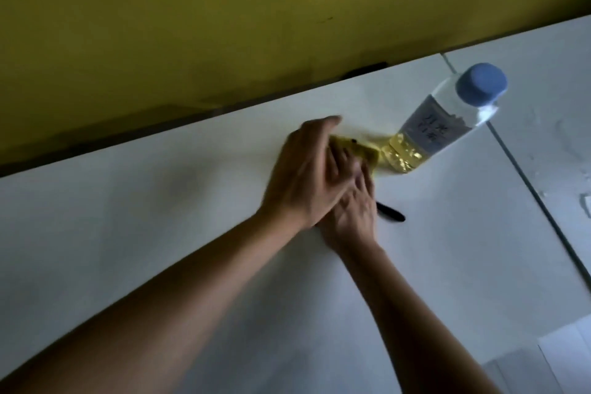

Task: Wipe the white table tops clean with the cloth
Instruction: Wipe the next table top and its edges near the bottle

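A yellow cloth [359, 150] lies bunched on the white table top [160, 233], close to the table's far edge. My left hand [307, 169] lies over the cloth's left part with its fingers stretched across it. My right hand [351, 214] sits just below, partly under the left hand, with its straight fingers reaching onto the cloth. Most of the cloth is hidden under the two hands. Motion blur softens the fingers.
A clear plastic bottle [447, 118] with a blue cap stands right of the cloth, almost touching it. A black pen [391, 213] lies by my right hand. A seam [524, 182] separates a second white table on the right. White papers [563, 358] lie bottom right. A yellow wall [224, 9] rises behind.
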The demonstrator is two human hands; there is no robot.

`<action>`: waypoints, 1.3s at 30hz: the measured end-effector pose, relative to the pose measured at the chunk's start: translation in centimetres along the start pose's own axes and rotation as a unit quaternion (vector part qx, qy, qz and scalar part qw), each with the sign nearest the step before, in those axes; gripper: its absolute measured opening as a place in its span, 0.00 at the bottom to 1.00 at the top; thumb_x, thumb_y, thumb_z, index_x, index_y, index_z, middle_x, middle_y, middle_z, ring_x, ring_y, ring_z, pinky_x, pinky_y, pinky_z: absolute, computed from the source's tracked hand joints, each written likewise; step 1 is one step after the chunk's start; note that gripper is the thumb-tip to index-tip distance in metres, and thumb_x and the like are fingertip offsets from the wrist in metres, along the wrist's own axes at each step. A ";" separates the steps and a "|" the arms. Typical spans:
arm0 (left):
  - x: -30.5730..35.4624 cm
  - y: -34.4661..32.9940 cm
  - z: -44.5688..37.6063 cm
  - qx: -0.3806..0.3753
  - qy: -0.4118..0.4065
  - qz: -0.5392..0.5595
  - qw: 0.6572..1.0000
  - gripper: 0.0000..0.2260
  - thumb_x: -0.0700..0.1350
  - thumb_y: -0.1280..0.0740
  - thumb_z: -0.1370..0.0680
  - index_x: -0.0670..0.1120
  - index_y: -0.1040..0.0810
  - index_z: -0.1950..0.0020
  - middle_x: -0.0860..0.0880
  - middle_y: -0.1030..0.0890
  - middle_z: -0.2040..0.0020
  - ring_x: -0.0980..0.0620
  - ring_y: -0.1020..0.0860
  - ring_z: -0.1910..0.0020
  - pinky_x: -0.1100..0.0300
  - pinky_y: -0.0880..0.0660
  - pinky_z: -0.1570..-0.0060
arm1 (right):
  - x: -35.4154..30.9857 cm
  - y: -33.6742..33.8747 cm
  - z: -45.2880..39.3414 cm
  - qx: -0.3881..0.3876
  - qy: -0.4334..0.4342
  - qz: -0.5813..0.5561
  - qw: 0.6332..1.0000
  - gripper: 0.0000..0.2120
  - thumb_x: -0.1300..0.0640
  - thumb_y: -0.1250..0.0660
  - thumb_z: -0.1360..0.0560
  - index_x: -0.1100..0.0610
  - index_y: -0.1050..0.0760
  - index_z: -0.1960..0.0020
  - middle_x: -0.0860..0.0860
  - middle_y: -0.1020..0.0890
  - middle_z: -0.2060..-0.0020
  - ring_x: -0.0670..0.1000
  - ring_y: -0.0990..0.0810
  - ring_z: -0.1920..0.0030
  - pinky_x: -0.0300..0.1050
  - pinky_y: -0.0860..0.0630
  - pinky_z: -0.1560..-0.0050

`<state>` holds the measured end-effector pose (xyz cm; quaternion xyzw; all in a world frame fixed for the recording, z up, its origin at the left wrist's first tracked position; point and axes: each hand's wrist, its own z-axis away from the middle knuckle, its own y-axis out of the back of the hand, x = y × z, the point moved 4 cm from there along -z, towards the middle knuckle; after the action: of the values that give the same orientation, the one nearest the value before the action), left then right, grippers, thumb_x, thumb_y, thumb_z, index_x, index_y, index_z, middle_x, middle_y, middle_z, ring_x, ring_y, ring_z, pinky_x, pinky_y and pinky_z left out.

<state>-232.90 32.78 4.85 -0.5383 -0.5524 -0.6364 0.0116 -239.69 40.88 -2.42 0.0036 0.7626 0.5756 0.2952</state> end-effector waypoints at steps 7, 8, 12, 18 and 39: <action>-11.2 7.9 15.1 0.068 0.139 -0.156 0.976 0.18 0.45 0.40 0.19 0.40 0.25 0.32 0.41 0.23 0.35 0.38 0.24 0.35 0.47 0.30 0.33 | -6.7 -6.4 -6.6 -0.033 0.026 0.012 0.999 0.30 0.49 0.47 0.19 0.54 0.44 0.18 0.53 0.40 0.20 0.53 0.45 0.19 0.53 0.51 0.20; -12.0 8.0 16.2 0.059 0.153 -0.171 0.971 0.19 0.45 0.41 0.20 0.40 0.24 0.32 0.41 0.24 0.34 0.37 0.25 0.34 0.47 0.32 0.32 | -9.1 -7.7 -7.5 -0.058 0.076 0.004 0.995 0.30 0.49 0.46 0.19 0.53 0.44 0.18 0.53 0.40 0.20 0.53 0.45 0.19 0.53 0.52 0.19; -13.0 7.4 17.0 0.053 0.178 -0.212 0.959 0.19 0.44 0.44 0.22 0.41 0.23 0.34 0.41 0.24 0.33 0.38 0.26 0.34 0.45 0.31 0.34 | -16.7 -11.0 -8.8 -0.151 0.310 0.000 0.939 0.28 0.47 0.45 0.16 0.53 0.43 0.19 0.52 0.40 0.20 0.53 0.44 0.20 0.52 0.53 0.19; -12.9 5.2 10.9 0.032 0.109 -0.208 0.972 0.21 0.45 0.42 0.21 0.40 0.24 0.31 0.38 0.24 0.31 0.37 0.27 0.32 0.42 0.29 0.33 | -8.6 -8.6 -13.4 -0.102 0.173 0.005 0.980 0.28 0.48 0.44 0.18 0.53 0.40 0.19 0.53 0.36 0.21 0.53 0.40 0.21 0.55 0.47 0.21; -14.2 3.0 5.7 -0.027 0.043 -0.249 0.967 0.26 0.45 0.38 0.18 0.43 0.33 0.19 0.38 0.31 0.21 0.37 0.33 0.23 0.39 0.36 0.23 | -7.1 -7.2 -16.6 -0.060 0.110 0.031 0.992 0.21 0.47 0.44 0.19 0.53 0.27 0.30 0.52 0.23 0.33 0.56 0.29 0.29 0.58 0.45 0.22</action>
<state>-221.25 27.47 -4.10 -0.3557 -0.6507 -0.6566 -0.1378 -238.93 21.46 -2.84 -0.0542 0.7539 0.6262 0.1913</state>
